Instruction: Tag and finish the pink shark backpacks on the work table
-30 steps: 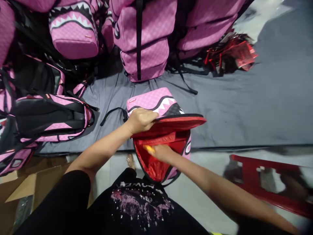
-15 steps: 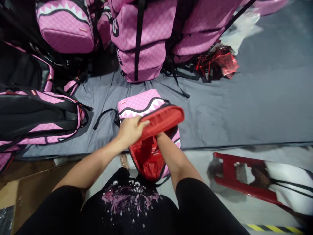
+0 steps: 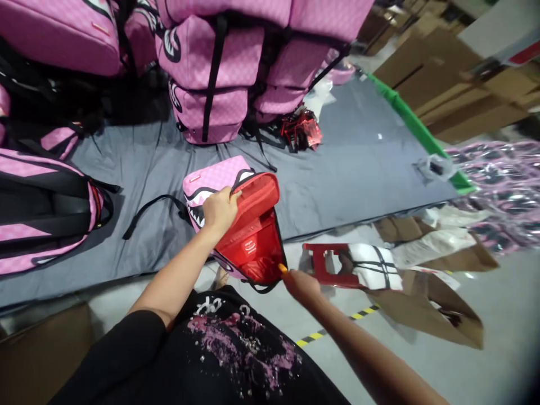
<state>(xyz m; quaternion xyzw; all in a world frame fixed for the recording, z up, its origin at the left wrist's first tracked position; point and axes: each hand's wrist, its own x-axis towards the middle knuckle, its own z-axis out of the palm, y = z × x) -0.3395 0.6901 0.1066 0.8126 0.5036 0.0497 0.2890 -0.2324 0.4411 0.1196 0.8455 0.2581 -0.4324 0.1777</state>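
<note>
A pink backpack (image 3: 219,171) with a shark-mouth print lies unzipped at the table's front edge. Its red lining (image 3: 257,247), with a white printed logo, shows through the opening. My left hand (image 3: 220,211) is closed on the raised flap (image 3: 261,194) of the opening. At the right rim of the bag, the fingers of my right hand (image 3: 301,286) are closed and seem to pinch the edge. Something bright orange shows at those fingertips; I cannot tell whether it is a fingertip cover or a small object.
Stacked pink backpacks (image 3: 215,62) stand at the back of the grey-covered table (image 3: 350,157). Another backpack (image 3: 42,214) lies at left. Crumpled red wrappers (image 3: 301,129) sit near the stack. Right of me are a red stool (image 3: 329,264) bearing a white bundle, and cardboard boxes (image 3: 434,309).
My right hand has come out of the bag and moved right to its rim. The opening is wider, with more lining showing. The view has swung to the right.
</note>
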